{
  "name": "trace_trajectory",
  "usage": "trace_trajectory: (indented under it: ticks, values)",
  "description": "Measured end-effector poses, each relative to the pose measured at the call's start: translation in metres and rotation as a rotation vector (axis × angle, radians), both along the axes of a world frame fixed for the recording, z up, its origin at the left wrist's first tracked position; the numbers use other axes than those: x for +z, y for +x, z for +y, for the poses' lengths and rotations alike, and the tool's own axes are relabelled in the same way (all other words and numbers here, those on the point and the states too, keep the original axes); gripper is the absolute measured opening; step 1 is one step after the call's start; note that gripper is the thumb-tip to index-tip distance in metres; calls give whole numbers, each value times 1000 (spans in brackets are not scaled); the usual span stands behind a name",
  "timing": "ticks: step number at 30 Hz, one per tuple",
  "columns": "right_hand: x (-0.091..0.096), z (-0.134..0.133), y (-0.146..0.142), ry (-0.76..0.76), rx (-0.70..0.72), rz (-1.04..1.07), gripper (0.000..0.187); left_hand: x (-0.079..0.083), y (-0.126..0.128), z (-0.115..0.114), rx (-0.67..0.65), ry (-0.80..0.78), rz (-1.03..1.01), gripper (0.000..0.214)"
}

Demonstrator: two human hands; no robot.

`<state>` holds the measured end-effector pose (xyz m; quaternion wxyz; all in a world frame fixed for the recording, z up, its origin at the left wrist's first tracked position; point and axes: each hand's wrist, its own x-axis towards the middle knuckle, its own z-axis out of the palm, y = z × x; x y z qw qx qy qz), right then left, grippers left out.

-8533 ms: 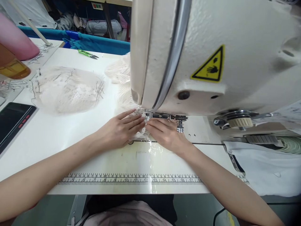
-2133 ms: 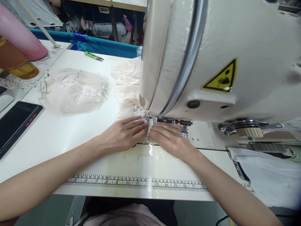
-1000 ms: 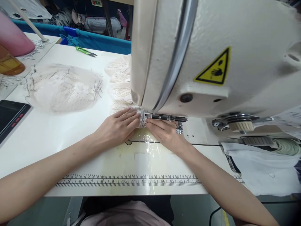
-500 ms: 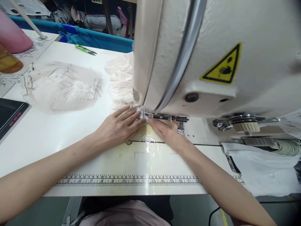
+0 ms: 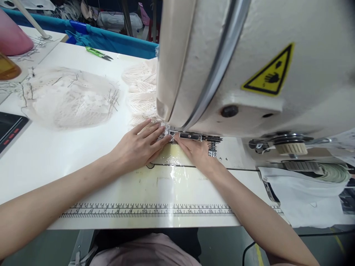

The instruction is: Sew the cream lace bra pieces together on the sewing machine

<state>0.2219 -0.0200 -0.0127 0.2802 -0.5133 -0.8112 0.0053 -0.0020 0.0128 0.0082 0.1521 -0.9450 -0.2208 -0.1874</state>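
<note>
My left hand (image 5: 141, 146) lies on a strip of pale lace (image 5: 141, 99) beside the sewing machine's presser foot, fingers stretched and slightly apart, pressing the fabric down. On the other side, my right hand (image 5: 195, 147) reaches under the sewing machine head (image 5: 210, 66). Its visible fingers are extended toward the needle area, close to the left fingertips; the machine partly covers this hand. The lace runs back in gathered folds along the machine's left side. How much lace lies between the hands is hidden.
Another piece of lace with loose dark threads (image 5: 72, 99) lies at left. Behind it are green thread snips (image 5: 98, 53). A black device (image 5: 11, 129) sits at the left edge, with a pink thread cone (image 5: 13, 37) beyond. White cloth (image 5: 302, 195) lies at right; a ruler (image 5: 149, 210) lines the front edge.
The view has shifted slightly, so most things appear a little higher and further left. Both hands stay by the presser foot, with the left fingers still on the lace.
</note>
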Motion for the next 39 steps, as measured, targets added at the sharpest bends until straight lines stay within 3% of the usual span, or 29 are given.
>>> trace_trajectory:
  ticks: [7, 11, 20, 32, 39]
  values:
    - [10, -2, 1, 32, -6, -153, 28, -1, 0, -2, -65, 71, 27, 25]
    - [8, -11, 0, 47, 44, -181, 22, -2, 1, 1, -16, 18, -15, 28]
    - [2, -19, 2, -13, 64, -122, 31, 1, 0, 2, -25, -84, -20, 31]
    - [2, -21, -1, -62, -13, -214, 38, -1, 1, 2, 31, -124, 9, 31]
    - [2, -19, -3, 1, -49, -322, 37, -2, 3, 0, 65, -121, 24, 34]
